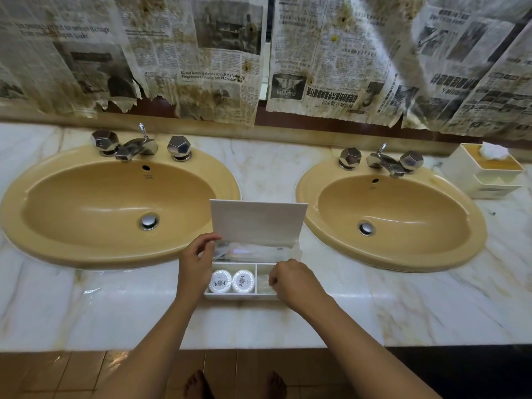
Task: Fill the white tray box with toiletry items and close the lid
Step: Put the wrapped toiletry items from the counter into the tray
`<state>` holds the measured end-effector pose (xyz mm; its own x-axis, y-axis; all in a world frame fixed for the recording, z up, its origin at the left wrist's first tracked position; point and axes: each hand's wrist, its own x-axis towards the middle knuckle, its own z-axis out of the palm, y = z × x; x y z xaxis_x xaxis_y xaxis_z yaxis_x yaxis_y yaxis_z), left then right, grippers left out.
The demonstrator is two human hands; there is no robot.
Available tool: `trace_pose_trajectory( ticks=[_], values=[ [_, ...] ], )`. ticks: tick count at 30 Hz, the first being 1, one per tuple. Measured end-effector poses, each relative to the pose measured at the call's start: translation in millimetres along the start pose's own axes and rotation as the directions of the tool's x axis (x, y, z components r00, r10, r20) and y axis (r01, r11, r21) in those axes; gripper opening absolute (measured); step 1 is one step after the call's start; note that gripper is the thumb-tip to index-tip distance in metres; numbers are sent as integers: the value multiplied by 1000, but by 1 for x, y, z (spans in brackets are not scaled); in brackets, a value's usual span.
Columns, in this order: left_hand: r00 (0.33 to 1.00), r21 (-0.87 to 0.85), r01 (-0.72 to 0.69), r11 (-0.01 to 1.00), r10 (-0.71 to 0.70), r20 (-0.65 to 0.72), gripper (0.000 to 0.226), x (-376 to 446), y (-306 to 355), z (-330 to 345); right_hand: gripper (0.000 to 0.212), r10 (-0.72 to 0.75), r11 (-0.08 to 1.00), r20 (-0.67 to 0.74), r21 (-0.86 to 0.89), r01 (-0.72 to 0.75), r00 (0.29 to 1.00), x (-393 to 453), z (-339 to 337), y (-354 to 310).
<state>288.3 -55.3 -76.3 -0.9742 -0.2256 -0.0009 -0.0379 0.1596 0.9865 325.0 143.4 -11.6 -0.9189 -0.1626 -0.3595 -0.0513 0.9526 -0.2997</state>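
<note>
The white tray box [239, 296] sits on the marble counter between two sinks, its lid [257, 220] standing upright at the back. Two round white soaps [232, 281] lie in the front left compartment. Clear plastic-wrapped packets [259, 250] fill the long rear compartment. My left hand [198, 262] is at the tray's left rear corner, fingers pinching the end of those packets. My right hand [290, 279] hovers over the front right compartment, fingers curled on a clear wrapped item [263, 285] that is hard to make out.
Two yellow sinks [115, 203] [394, 217] with chrome taps flank the tray. A white tissue box [486, 171] stands at the far right. Stained newspaper sheets cover the wall. The counter edge runs just below my forearms, with tiled floor and bare feet beneath.
</note>
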Motion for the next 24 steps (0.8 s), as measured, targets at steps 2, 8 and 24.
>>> trace_pose_trajectory(
  ticks=[2, 8, 24],
  values=[
    [1000, 1, -2, 1000, 2, -2, 34, 0, 0, 0, 32, 0, 1000, -15, 13, 1, 1000, -1, -1, -1],
    [1000, 3, 0, 1000, 0, -1, 34, 0, 1, 0, 21, 29, 996, 39, 82, -32, 999, -1, -3, -7],
    [1000, 23, -10, 1000, 10, 8, 34, -2, 5, 0, 16, 371, 892, -317, 381, -241, 873, -1, -20, 66]
  ],
)
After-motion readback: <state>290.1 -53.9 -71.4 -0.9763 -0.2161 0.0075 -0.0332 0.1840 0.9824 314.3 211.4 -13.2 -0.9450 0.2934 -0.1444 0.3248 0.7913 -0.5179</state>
